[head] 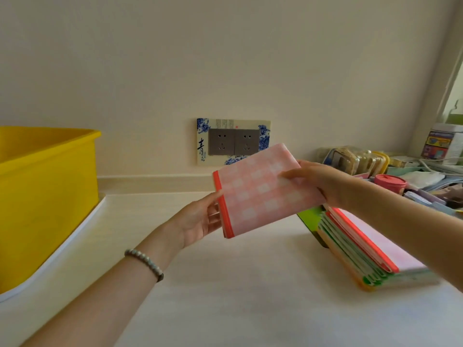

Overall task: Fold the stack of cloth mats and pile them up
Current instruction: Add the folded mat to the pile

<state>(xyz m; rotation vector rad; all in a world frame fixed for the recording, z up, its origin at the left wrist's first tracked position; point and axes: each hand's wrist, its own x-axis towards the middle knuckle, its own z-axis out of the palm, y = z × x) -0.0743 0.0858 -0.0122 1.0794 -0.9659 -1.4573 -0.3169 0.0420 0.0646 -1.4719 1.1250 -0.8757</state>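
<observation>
A folded pink checked cloth mat (260,194) with an orange-red edge is held in the air above the white table. My left hand (200,219) holds its left orange edge, thumb on top and fingers underneath. My right hand (315,181) grips its right side, thumb lying on the top face. Below and to the right, a pile of folded mats (370,251) lies on the table, pink on top with green and orange layers under it. My right forearm crosses over that pile.
A yellow plastic bin (45,191) stands on a white tray (62,249) at the left. A double wall socket (234,142) sits behind the mat. Cluttered boxes, a pink lidded cup (390,185) and cables fill the back right. White tabletop (225,296) spreads in front.
</observation>
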